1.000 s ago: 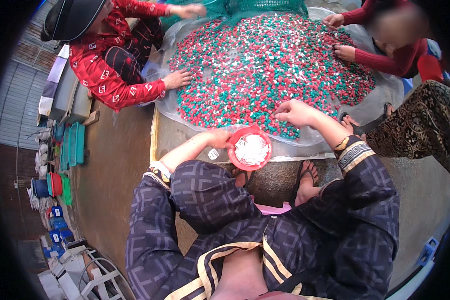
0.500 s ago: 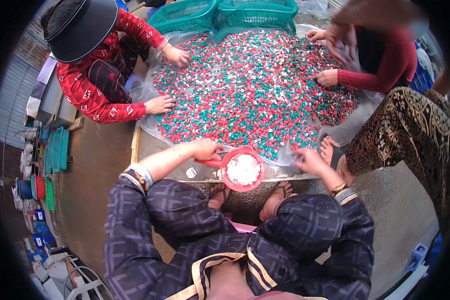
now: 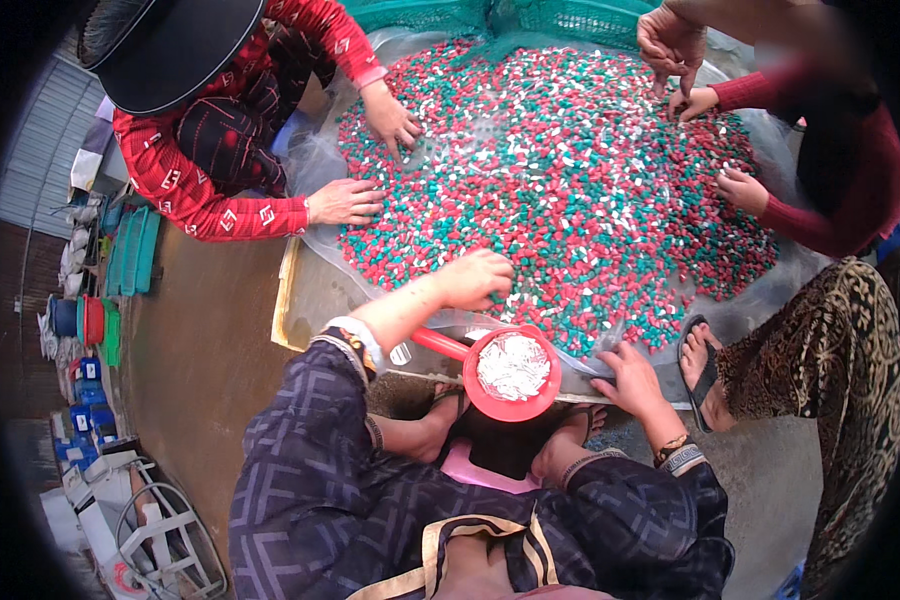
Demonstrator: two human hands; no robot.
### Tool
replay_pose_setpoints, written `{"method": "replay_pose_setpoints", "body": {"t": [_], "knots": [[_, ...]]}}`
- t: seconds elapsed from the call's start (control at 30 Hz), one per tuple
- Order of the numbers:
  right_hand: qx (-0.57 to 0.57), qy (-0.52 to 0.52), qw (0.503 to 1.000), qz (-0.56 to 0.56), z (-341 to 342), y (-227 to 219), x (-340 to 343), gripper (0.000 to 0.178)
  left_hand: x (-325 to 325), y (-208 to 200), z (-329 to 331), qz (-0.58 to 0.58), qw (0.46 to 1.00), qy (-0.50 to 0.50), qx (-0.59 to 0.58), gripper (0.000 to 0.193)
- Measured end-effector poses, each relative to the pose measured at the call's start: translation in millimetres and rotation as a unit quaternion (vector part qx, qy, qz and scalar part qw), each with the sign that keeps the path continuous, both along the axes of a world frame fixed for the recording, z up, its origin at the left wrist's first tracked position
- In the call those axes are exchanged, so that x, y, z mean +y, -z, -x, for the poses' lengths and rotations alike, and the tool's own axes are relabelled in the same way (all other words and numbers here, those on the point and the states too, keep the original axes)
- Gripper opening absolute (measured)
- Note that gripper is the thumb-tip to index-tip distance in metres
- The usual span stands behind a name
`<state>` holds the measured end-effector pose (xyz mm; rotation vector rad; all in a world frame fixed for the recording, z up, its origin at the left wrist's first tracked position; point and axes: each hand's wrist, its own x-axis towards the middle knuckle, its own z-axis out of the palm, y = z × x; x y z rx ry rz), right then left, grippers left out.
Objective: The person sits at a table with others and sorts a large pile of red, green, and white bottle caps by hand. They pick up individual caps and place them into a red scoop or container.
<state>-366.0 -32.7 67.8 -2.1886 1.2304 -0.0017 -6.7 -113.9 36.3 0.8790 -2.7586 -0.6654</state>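
My left hand (image 3: pixel 478 278) reaches over the near edge of a wide pile of small red, green and white pieces (image 3: pixel 530 170). Its fingers curl down at the pieces; whatever is between them is hidden. Below that wrist, a red long-handled scoop (image 3: pixel 470 372) full of thin white pieces (image 3: pixel 513 366) sits at the table's near edge, its handle pointing left, with no hand on it. Right of the scoop, my right hand (image 3: pixel 634 382) is beside the rim of the clear plastic sheet (image 3: pixel 575 366). Its thumb and forefinger are apart, with nothing visible in between.
A person in a red patterned sleeve (image 3: pixel 240 215) works at the pile's left; other people's hands (image 3: pixel 742 190) are at its right. Green mesh baskets (image 3: pixel 570 22) stand behind. A sandalled foot (image 3: pixel 705 372) is to my right. A pink stool (image 3: pixel 485 470) shows beneath me.
My left hand has left the scoop's handle and moved forward over the pile's edge. My right hand's thumb and forefinger have spread. The whole view has shifted somewhat.
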Motion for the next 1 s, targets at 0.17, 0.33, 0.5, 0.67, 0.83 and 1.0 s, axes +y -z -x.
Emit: {"method": "replay_pose_setpoints", "body": {"t": [0.17,0.33,0.5,0.67,0.83,1.0], "knots": [[-0.082,0.066,0.994,0.026,-19.5,12.4,-15.9,0.039,-7.7,-19.0,-108.3,0.066,0.984,-0.141,-0.085,0.030],[-0.104,0.143,0.984,0.016,-32.6,26.7,-28.0,0.034,-16.8,-9.3,-80.1,0.119,0.954,-0.268,-0.065,0.037],[-0.082,0.160,0.981,0.070,-43.1,26.3,-35.9,0.038,-10.0,-5.3,6.7,0.079,0.979,-0.181,0.041,0.040],[-0.078,0.157,0.982,0.074,-44.5,27.6,-29.9,0.036,3.2,-5.4,-26.4,-0.036,0.993,-0.094,-0.066,0.021],[-0.093,0.181,0.975,0.088,-42.0,38.1,-29.1,0.029,4.3,-14.0,-61.9,-0.018,0.969,-0.248,0.000,0.015],[-0.099,0.138,0.978,0.122,-54.0,24.3,-47.2,0.027,-22.4,20.2,-20.9,0.097,0.931,-0.347,0.061,0.013]]}}
